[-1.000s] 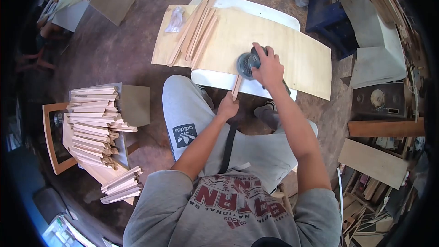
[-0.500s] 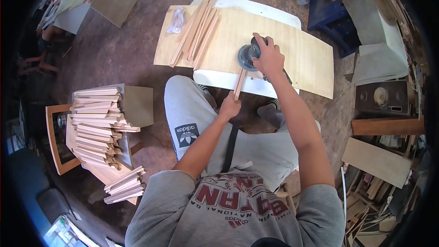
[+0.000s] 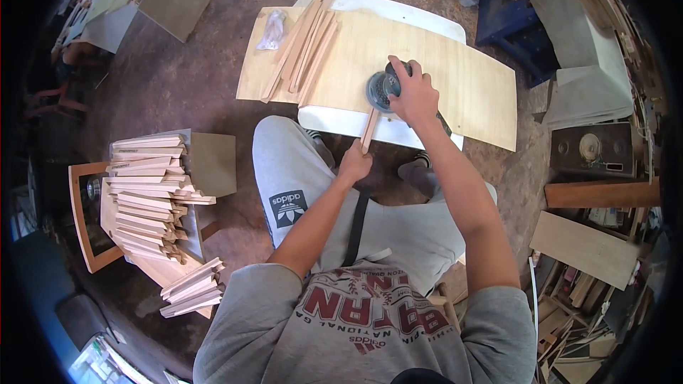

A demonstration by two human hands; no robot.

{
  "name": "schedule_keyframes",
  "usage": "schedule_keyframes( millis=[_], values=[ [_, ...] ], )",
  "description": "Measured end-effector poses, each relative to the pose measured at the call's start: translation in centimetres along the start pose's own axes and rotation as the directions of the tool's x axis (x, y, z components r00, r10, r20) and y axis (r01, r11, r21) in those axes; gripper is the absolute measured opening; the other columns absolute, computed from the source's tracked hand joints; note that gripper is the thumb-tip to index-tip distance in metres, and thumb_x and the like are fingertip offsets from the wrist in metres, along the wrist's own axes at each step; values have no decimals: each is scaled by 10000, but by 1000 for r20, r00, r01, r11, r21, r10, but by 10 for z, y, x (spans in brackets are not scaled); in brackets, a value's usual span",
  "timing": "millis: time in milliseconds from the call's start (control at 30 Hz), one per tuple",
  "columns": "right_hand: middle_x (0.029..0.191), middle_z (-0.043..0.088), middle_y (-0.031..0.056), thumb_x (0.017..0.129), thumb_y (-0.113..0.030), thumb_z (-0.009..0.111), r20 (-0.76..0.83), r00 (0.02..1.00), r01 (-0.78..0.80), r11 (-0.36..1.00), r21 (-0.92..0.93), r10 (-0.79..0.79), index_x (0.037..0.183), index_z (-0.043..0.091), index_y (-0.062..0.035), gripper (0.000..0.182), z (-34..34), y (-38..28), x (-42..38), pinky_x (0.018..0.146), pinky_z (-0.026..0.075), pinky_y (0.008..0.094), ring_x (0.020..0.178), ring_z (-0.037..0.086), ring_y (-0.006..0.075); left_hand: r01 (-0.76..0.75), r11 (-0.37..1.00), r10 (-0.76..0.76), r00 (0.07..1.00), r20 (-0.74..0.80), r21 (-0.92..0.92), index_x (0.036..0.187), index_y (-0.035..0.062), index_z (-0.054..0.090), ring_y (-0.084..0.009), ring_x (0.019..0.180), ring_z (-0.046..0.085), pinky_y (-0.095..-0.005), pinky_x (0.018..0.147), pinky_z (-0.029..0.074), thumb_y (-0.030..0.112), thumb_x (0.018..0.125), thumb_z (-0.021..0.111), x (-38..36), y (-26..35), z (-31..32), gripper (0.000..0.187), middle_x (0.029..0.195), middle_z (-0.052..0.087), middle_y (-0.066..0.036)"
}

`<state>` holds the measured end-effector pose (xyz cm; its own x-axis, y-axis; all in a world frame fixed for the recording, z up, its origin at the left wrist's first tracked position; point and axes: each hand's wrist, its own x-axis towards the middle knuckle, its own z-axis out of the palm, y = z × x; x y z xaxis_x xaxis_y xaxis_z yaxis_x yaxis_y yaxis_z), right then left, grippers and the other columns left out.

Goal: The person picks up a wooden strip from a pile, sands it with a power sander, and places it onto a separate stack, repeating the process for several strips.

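Observation:
My right hand (image 3: 415, 94) is wrapped over the top of a round, dark teal orbital sander (image 3: 377, 92). The sander's pad sits over the far part of a narrow wooden strip (image 3: 369, 130), hiding that end. Closed around the strip's near end is my left hand (image 3: 354, 161), just off the front edge of the work table. Beneath the sander lies a pale plywood board (image 3: 455, 78), on a white table top (image 3: 341, 121). Several more wooden strips (image 3: 302, 50) lie side by side on the board's left part.
A clear plastic bag (image 3: 272, 30) rests at the board's left end. To my left, a low stand holds stacked wooden strips (image 3: 146, 195), beside a wooden frame (image 3: 85, 231). On the right are a blue metal stand (image 3: 509, 32), a speaker box (image 3: 592, 149) and leaning boards (image 3: 585, 249).
The sander and my right hand have shifted slightly left and toward me along the strip. My left hand keeps its hold, and the whole view has drifted a little.

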<state>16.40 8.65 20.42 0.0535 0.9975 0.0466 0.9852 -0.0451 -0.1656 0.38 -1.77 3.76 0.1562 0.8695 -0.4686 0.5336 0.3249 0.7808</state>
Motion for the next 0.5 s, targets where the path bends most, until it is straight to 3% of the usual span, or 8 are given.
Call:
schedule_keyframes(
  millis=[100,400,500],
  values=[
    [1428,530,126,714,-212,889,28,1000,8,1000,11,-8,1521,422,-397,951,-3,0,-13,782,620,489,1086,658,388,-30,999,32,999,-29,39,1174,-27,573,-515,1013,675,-521,872,537,176,895,592,0,-2,2,345,1045,687,-341],
    [1421,538,108,712,-215,867,12,999,-53,998,15,53,1519,437,-386,930,2,6,24,795,618,480,1085,661,379,16,1000,-16,1000,5,2,1214,-17,573,-504,1114,654,-515,940,517,183,896,602,-1,8,-3,377,1111,683,-340],
    [1412,531,98,712,-225,873,30,1000,-2,1000,10,2,1521,436,-379,932,-1,-6,-10,794,617,483,1097,649,378,3,1000,-3,1000,-4,2,1162,-22,551,-531,1108,632,-559,941,508,176,900,601,-3,13,-5,333,1101,681,-352]
  ],
)
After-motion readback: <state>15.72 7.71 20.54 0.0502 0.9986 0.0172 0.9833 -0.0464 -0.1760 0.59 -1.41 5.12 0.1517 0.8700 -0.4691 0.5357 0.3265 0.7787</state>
